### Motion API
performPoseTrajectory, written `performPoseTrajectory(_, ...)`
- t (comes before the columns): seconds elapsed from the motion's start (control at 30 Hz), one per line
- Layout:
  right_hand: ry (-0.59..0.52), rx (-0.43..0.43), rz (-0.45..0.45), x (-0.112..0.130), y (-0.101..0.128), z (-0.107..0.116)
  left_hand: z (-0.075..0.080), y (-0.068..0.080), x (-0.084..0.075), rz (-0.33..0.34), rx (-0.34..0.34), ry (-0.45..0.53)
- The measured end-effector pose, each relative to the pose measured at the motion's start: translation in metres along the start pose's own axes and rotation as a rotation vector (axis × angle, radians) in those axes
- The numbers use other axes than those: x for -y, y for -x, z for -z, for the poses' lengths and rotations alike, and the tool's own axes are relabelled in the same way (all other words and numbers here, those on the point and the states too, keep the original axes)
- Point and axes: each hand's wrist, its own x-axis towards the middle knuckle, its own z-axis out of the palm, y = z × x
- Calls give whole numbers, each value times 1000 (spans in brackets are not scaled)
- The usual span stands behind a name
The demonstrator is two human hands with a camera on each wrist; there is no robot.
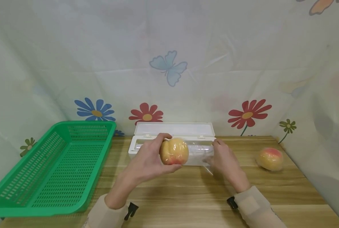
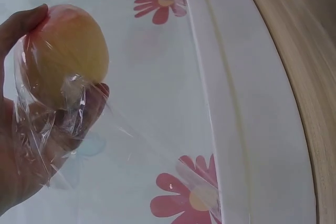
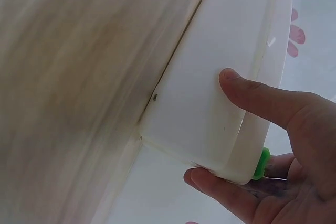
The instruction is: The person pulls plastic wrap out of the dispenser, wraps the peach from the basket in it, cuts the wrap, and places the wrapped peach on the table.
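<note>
The left hand point(image 1: 146, 161) holds a peach point(image 1: 174, 151) wrapped in cling film point(image 2: 47, 124), fingers and thumb curled round it, lifted just in front of the white cling-film dispenser box point(image 1: 173, 142), whose lid stands open at the far middle of the wooden table point(image 1: 186, 186). A sheet of film stretches from the fruit to the box. The right hand point(image 1: 223, 158) grips the box's right end, thumb on its near face and fingers round the corner beside a small green tab point(image 3: 261, 163). A second wrapped peach point(image 1: 270, 159) lies well off to the right. A green basket point(image 1: 55, 164) sits on the left.
</note>
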Motion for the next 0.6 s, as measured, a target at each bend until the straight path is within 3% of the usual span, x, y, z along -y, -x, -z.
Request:
performPoseTrajectory(0.3,9,-24,49,-4,1,1,2,6,-7,-51,104,-12)
performPoseTrajectory(0.6,-27,-9,13,-3,1,-1,1,10,-11,-23,237,-10)
